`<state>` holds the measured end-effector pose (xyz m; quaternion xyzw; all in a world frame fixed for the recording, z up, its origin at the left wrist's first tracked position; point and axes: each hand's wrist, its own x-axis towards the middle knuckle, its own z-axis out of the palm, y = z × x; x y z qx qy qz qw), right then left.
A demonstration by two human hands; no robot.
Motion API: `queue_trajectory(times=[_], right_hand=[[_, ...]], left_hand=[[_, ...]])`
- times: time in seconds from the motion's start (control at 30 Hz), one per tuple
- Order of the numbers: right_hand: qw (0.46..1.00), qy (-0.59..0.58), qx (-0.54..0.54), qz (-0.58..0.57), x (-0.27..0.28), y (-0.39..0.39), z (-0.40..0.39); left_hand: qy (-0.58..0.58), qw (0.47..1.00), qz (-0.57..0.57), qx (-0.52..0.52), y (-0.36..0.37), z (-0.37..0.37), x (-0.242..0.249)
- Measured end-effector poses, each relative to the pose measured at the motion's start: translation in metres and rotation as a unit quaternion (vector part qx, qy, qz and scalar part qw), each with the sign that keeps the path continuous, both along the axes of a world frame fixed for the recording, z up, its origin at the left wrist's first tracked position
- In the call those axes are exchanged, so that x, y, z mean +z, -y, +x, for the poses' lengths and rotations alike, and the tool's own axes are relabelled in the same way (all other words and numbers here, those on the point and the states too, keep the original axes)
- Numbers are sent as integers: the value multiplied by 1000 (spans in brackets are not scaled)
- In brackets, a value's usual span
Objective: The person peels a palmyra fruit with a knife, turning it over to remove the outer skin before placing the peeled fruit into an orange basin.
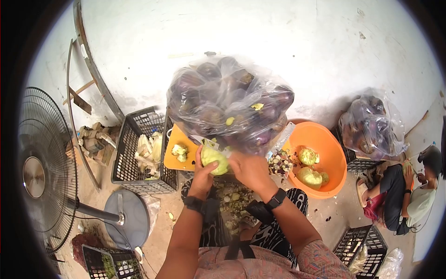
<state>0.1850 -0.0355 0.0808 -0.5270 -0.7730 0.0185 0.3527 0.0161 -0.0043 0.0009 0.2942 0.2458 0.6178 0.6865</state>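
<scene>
White wall [241, 32] fills the top, w/ a curved metal frame [88, 60] leaning on it at left. Standing fan [42, 167] at far left, its round base [127, 216] on the dirt floor. Big clear plastic bag [230, 104] of dark purple fruit sits centre, just above the hands. Orange basin [325, 153] to the right of it holds a few peeled pale green pieces [310, 176]. Black crate [134, 151] left of centre holds pale scraps. Second bag of purple fruit [371, 125] on another crate at right; a seated person [406, 195] is just below it, near the frame edge. Orange cutting board [179, 149] lies between the black crate and the big bag, w/ small green bits on it. More black crates at bottom left [109, 262] & bottom right [362, 244].

Left hand [203, 174] is curled around a peeled green fruit [214, 159], gripping it from the left side, thumb up. Right hand [251, 169] is closed on a knife [209, 142]; blade rests at the top of the green fruit. Fruit sits between both hands, just in front of the big bag, above a lap strewn w/ peelings [232, 200]. Black watch on each wrist.
</scene>
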Motion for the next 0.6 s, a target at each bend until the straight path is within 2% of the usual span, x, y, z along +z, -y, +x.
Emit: queue_trajectory(times=[0.1, 0.23, 0.33, 0.4, 0.5, 0.6], right_hand=[[999, 43, -15, -8, -1, -1, 0], [999, 3, -21, -25, -8, 16, 9], [998, -20, -35, -45, -12, 31, 21], [997, -29, -43, -51, -15, 38, 29], [993, -65, -84, -42, -32, 40, 42], [991, -81, -99, -39, -39, 41, 51]], left_hand=[[11, 1000, -15, 0, 1, 1, 1], [-22, 999, 28, -1, -2, 0, -3], [17, 1000, 7, -8, -1, 2, -1], [-28, 998, 48, -11, 0, 3, 0], [31, 999, 4, -22, 1, 2, 7], [2, 999, 39, -6, -4, 3, -2]])
